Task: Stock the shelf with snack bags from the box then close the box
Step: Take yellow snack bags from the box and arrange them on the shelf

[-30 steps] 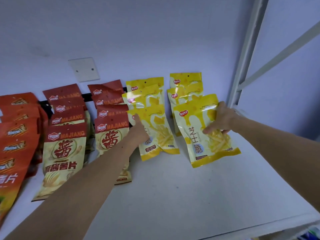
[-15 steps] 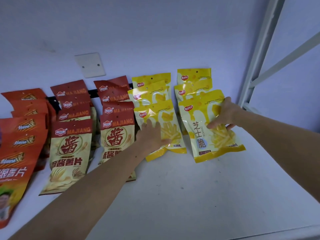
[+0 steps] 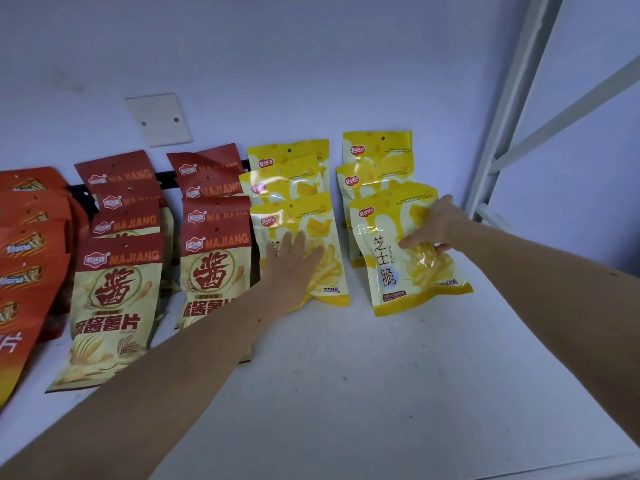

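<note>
On the white shelf, at the front of the right-hand yellow row, a yellow snack bag is lying tilted, its bottom edge swinging toward the right. The right hand is gripping this bag at its right side, thumb curled over the printed front and the other fingers mostly hidden behind the bag's edge. Two more yellow bags are showing behind it in the same row, overlapping like shingles, making three there. Just to the left, the left hand is resting flat with straight fingers on the front bag of the second yellow row, pressing it down without curling around it; that row is also showing three bags. Further left, two rows of red-topped cream bags are lying overlapped, four showing in each. At the far left edge, a row of orange bags is being cut off by the frame, so its count is unclear. A grey metal upright is standing at the shelf's right end.
</note>
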